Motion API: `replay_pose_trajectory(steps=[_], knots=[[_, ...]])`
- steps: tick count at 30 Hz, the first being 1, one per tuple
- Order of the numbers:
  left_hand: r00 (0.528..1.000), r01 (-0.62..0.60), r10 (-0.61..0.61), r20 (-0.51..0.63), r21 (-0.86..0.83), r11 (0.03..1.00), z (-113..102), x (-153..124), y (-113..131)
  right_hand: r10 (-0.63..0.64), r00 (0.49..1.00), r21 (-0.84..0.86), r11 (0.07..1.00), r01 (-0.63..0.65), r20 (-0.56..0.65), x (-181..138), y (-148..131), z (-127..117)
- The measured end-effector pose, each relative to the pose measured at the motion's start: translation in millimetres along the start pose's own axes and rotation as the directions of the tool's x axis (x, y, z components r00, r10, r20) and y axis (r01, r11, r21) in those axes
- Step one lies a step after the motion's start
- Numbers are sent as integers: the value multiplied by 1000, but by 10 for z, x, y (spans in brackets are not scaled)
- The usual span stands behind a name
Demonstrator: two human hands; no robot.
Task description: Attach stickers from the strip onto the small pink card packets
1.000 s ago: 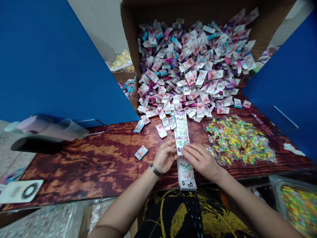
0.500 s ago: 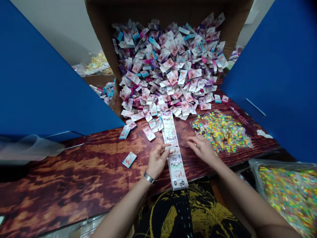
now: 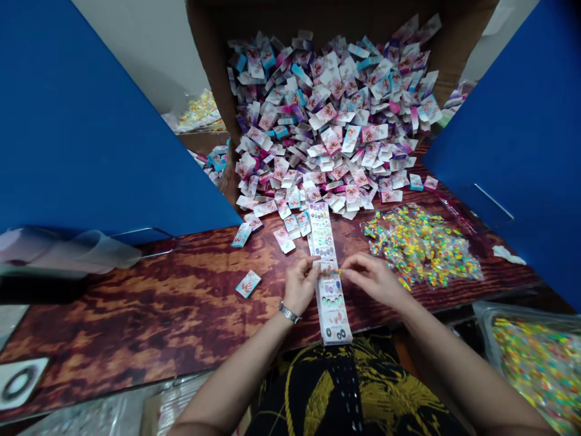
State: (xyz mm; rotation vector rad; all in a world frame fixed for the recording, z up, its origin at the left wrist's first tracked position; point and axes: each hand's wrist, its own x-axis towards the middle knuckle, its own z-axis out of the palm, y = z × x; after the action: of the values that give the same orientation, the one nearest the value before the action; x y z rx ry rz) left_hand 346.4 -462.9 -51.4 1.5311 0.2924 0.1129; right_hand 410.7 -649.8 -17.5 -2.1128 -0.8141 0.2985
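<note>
A long strip of printed paper, marked with rows of small coloured oval pictures, lies on the table in front of me. Over its middle, my left hand pinches a small pale printed piece, perhaps a little box or card, partly hidden by the fingers. My right hand is closed at the other side of that piece, a tiny yellow-orange bit at its fingertips. To its right is a spread of small yellow, green and orange packets. One small printed box lies left of my left hand.
A large cardboard box on its side spills a heap of small printed boxes onto the table. Blue panels flank both sides. At lower right stands a clear bag of colourful packets.
My right hand has come left from beside the packets to meet the left hand over the strip, now with a yellow-orange bit at its fingertips. The whole view has shifted.
</note>
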Motion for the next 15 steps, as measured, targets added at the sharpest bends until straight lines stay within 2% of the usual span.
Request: replay_pose_trajectory(steps=[4,7,9,10,11,12,13,15], knots=[[995,-5,5,101,0,1000,0,-74,36,-30,999,49,998,31,-24,125,-151,148],[974,-12,2,227,40,999,-127,-24,46,29,999,246,969,-35,31,160,-76,287],[961,-132,76,264,201,971,-324,131,48,77,996,342,935,-90,52,166,0,341],[955,-226,144,258,326,918,-450,244,51,99,994,362,926,-109,46,168,35,353],[938,-335,232,259,490,805,-584,371,54,119,992,369,922,-121,28,170,64,356],[914,-405,299,274,653,640,-717,505,57,136,991,368,921,-130,8,173,86,353],[894,-439,314,320,769,464,-841,636,60,149,989,366,921,-136,-9,178,102,348],[847,-515,248,470,841,165,-1031,856,63,165,986,371,917,-143,-28,189,115,341]])
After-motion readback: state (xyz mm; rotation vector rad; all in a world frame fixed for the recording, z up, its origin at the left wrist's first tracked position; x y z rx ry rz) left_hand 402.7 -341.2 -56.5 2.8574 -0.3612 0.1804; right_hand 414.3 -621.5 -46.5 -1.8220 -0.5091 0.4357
